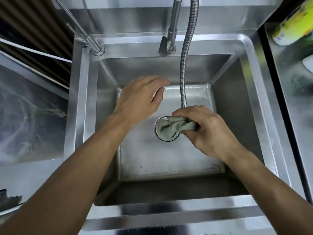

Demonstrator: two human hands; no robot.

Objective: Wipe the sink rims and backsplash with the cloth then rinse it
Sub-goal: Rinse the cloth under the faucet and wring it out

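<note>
A deep stainless steel sink (240, 116) fills the middle of the view, with its backsplash (135, 17) behind. My right hand (208, 131) is shut on a crumpled grey-green cloth (171, 128), held over the drain just below the end of the flexible metal hose (185, 65). My left hand (140, 99) hovers open above the basin's back left, fingers spread and blurred, pointing toward the tap lever (164, 45). No water is visibly running from the hose.
A thin second tap (94, 46) stands at the sink's back left corner. A steel counter (30, 116) lies to the left. On the right counter sit a yellow-green bottle (293, 24) and a white object (309, 65).
</note>
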